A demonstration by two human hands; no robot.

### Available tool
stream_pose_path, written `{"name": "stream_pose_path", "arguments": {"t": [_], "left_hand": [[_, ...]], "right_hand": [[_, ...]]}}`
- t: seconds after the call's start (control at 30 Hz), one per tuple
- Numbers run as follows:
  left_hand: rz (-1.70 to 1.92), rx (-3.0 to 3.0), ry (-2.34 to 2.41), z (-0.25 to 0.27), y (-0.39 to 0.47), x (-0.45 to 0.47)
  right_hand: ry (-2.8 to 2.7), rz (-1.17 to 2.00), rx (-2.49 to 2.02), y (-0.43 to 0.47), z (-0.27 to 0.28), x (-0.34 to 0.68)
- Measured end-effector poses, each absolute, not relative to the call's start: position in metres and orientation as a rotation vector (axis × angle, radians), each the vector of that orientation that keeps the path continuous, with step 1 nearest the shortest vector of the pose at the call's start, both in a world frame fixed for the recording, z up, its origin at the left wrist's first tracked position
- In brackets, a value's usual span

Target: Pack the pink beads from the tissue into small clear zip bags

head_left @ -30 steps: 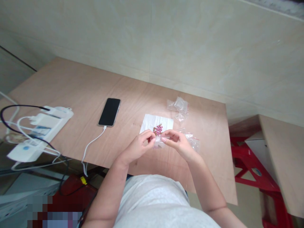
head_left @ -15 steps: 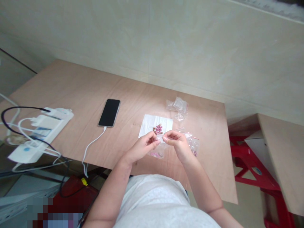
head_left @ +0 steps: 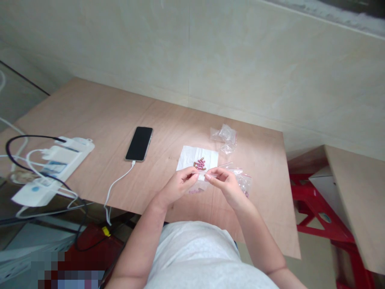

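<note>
Between my hands is a small clear zip bag with pink pills low inside it. My left hand pinches the left part of its top edge, thumb against fingers. At the right part of the same edge, my right hand is closed in a pinch too. Just beyond my fingertips, a loose heap of pink pills and brown capsules lies on a white paper sheet. Beside my right hand rest more clear zip bags, partly covered by it, with some pills in them.
Crumpled clear bags lie toward the wall. A black phone with a white charging cable is on the wooden table. At the left edge sits a white power strip with tangled cords. Red stools stand at the right.
Both hands now pinch along the bag's top edge, fingertips slightly changed. The pills in the bag show less clearly. The view has shifted slightly.
</note>
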State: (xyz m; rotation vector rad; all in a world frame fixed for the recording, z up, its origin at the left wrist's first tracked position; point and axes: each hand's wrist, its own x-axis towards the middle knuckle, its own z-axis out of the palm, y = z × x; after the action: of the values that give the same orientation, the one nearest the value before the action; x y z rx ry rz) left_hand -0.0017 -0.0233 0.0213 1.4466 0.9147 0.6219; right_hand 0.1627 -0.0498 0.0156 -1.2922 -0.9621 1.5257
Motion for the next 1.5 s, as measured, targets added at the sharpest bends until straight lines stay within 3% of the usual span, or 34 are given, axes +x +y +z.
{"name": "stream_pose_path", "arguments": {"t": [1.07,1.5], "left_hand": [[0.582,1.328,0.894,0.021,-0.024,0.007],[0.584,1.306,0.877,0.018,-0.026,0.0]], "right_hand": [[-0.825,1.633,-1.187,-0.055,0.016,0.159],[-0.79,1.491,-1.255,-0.052,0.024,0.173]]}}
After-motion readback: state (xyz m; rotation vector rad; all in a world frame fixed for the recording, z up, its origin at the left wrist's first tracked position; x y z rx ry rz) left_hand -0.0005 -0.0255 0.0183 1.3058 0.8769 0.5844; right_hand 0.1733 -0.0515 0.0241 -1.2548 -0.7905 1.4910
